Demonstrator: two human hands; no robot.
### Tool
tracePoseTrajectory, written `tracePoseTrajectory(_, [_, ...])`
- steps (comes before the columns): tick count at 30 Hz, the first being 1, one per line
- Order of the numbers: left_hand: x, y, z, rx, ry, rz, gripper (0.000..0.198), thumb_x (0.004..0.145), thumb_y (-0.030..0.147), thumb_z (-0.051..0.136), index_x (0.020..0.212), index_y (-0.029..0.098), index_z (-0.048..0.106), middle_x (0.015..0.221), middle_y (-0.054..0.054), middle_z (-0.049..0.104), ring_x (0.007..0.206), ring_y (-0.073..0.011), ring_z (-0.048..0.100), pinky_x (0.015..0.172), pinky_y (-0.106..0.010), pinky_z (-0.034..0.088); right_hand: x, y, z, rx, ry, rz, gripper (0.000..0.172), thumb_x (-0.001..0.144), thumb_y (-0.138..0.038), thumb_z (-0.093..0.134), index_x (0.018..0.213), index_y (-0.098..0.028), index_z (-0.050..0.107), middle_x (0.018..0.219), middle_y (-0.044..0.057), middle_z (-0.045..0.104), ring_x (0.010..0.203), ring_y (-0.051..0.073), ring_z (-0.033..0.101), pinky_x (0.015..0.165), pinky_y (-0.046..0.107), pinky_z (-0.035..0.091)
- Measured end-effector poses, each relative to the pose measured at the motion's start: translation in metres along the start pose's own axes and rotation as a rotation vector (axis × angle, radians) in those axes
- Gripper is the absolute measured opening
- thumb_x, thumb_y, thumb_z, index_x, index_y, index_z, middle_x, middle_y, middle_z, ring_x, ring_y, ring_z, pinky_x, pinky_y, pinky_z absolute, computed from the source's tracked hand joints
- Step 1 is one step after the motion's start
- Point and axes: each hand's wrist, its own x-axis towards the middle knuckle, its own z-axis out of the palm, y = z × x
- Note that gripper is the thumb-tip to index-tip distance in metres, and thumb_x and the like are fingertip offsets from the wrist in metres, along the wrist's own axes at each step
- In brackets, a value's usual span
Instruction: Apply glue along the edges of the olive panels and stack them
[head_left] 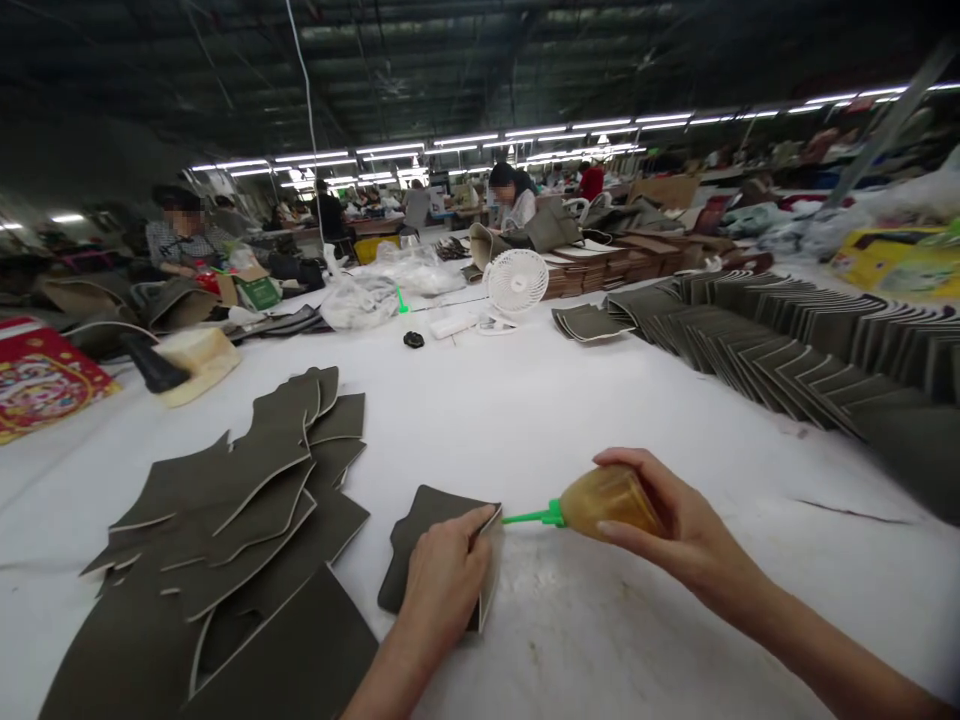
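Observation:
My left hand [442, 570] presses on a dark olive-grey leather-like piece [409, 530], its fingers curled along the right edge and one fingertip at the upper right corner. A pale strip of the piece's edge shows beside the fingers. In my right hand [675, 530] is a squeeze glue bottle [607, 502] with amber contents, tilted on its side. Its thin green nozzle [532, 516] points left, with the tip at that corner of the piece. Left of my left hand lies a loose, overlapping heap of similar pieces [247, 500].
Long rows of overlapping dark pieces [750, 350] line the right side of the white table [517, 410]. Farther back stand a small white fan [517, 280], plastic bags [390, 280] and brown stacks [607, 268]. A cream block with a black handle [191, 365] sits left. Other people work beyond.

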Motion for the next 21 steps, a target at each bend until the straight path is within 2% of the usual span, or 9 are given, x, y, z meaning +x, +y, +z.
tracePoseTrajectory(6, [0.002,0.001,0.003,0.007,-0.003,-0.019,0.048,0.083,0.014,0.042,0.122,0.028,0.068,0.122,0.001,0.070,0.116,-0.0210,0.064,0.104,-0.031,0.045,0.008,-0.001,0.007,-0.072,-0.077,-0.106,0.043,0.084,-0.043,0.071,0.119,-0.027,0.051,0.112,0.006,0.061,0.098,0.027,0.062,0.083,0.038,0.054])
tracePoseTrajectory(12, [0.000,0.001,0.004,0.031,-0.004,-0.048,0.048,0.083,0.016,0.044,0.123,0.029,0.067,0.120,0.002,0.070,0.111,-0.0218,0.066,0.098,-0.031,0.048,0.009,-0.009,0.010,-0.208,-0.036,-0.189,0.037,0.086,-0.041,0.068,0.117,-0.028,0.051,0.111,0.005,0.061,0.098,0.026,0.061,0.088,0.041,0.051])
tracePoseTrajectory(16, [-0.001,0.002,0.005,0.037,0.006,-0.045,0.047,0.082,0.017,0.045,0.122,0.029,0.067,0.119,0.002,0.071,0.111,-0.0216,0.066,0.098,-0.030,0.048,0.008,-0.010,0.011,-0.233,-0.043,-0.158,0.037,0.086,-0.042,0.067,0.116,-0.027,0.052,0.109,0.005,0.062,0.096,0.026,0.061,0.085,0.040,0.052])
tracePoseTrajectory(21, [0.000,0.002,0.006,0.032,0.000,-0.053,0.048,0.082,0.017,0.045,0.123,0.030,0.067,0.121,0.002,0.070,0.113,-0.0211,0.065,0.100,-0.030,0.047,0.008,-0.008,0.014,-0.211,0.020,-0.112,0.036,0.085,-0.043,0.068,0.114,-0.027,0.053,0.110,0.005,0.061,0.097,0.026,0.061,0.088,0.043,0.050])
